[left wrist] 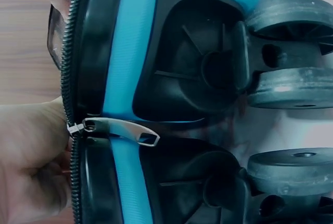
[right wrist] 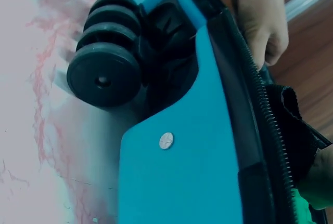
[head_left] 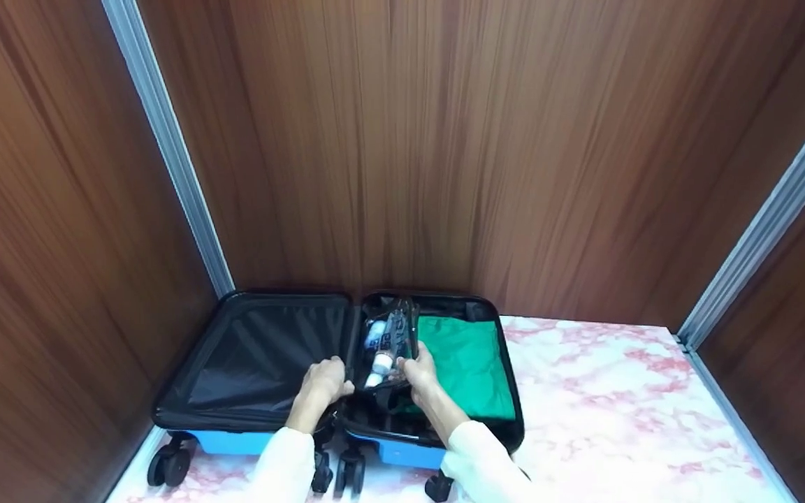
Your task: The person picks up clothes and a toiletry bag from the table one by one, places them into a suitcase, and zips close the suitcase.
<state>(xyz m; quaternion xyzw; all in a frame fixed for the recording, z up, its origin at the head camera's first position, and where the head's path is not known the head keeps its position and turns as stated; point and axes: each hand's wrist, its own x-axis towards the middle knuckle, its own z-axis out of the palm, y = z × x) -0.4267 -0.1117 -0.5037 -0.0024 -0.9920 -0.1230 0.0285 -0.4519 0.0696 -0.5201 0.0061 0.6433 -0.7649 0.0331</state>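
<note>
A blue suitcase (head_left: 235, 441) with black lining lies spread open on the floor. My right hand (head_left: 420, 370) grips the near right side of a clear toiletry pouch (head_left: 397, 332) with black trim. White-capped bottles (head_left: 381, 363) show inside the pouch, which is tilted up in the suitcase's right half. Beside the hinge, my left hand (head_left: 324, 381) lies at the near inner edge of the left half, its thumb stretched toward the pouch. I cannot tell whether its fingers grip anything. The left wrist view shows that hand behind the zipper (left wrist: 73, 78), near a metal zipper pull (left wrist: 125, 129).
Folded green fabric (head_left: 469, 363) fills much of the right half. A black lining panel (head_left: 263, 363) covers the left half. Black wheels (head_left: 169, 464) stick out along the near side. Wood-patterned walls (head_left: 430, 140) rise behind and beside the pink-and-white marbled floor (head_left: 619, 405).
</note>
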